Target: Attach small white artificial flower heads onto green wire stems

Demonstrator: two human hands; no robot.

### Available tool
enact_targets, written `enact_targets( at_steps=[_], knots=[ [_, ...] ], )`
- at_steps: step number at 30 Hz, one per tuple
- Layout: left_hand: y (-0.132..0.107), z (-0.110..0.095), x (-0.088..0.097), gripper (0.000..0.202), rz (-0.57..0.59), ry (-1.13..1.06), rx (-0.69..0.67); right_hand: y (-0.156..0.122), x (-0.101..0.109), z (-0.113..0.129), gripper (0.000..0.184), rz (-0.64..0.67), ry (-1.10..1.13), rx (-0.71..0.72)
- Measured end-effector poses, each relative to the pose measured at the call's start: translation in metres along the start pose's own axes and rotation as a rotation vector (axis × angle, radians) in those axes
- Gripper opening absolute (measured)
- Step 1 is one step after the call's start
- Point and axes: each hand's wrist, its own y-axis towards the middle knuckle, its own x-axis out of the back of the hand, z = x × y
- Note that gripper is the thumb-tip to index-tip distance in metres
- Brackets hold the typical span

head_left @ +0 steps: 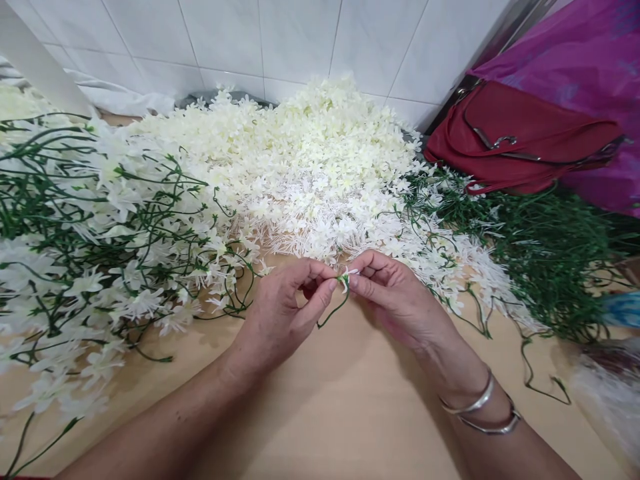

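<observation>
My left hand point(280, 313) pinches a thin green plastic stem point(334, 312) between thumb and fingers above the wooden table point(350, 413). Facing it, my right hand point(395, 293) pinches a small white flower piece point(350, 272) at the tip of that stem. The two hands meet at the table's middle, fingertips almost touching. A big heap of loose white artificial flower heads point(310, 160) lies just behind the hands. Two silver bangles point(480, 410) circle my right wrist.
Finished green stems with white flowers point(90, 253) pile up at the left. Bare green stems point(540, 247) lie at the right. A red handbag point(515, 137) and purple cloth point(590, 60) sit at the back right against a white tiled wall point(300, 33). A plastic bag point(610, 393) is at the right edge.
</observation>
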Motion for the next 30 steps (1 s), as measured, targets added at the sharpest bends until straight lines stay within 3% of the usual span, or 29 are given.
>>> enact_targets(
  at_steps=[6, 19, 30],
  knots=[
    [-0.001, 0.013, -0.005, 0.011, 0.038, -0.053, 0.074, 0.002, 0.0, -0.006, 0.031, -0.006, -0.088, 0.024],
    [-0.002, 0.017, -0.004, 0.018, 0.051, 0.075, -0.015, 0.004, -0.002, -0.005, 0.027, 0.062, -0.294, 0.038],
    [-0.002, 0.022, -0.009, 0.015, 0.049, -0.086, 0.111, 0.004, -0.001, -0.005, 0.033, 0.071, -0.169, 0.045]
  ],
)
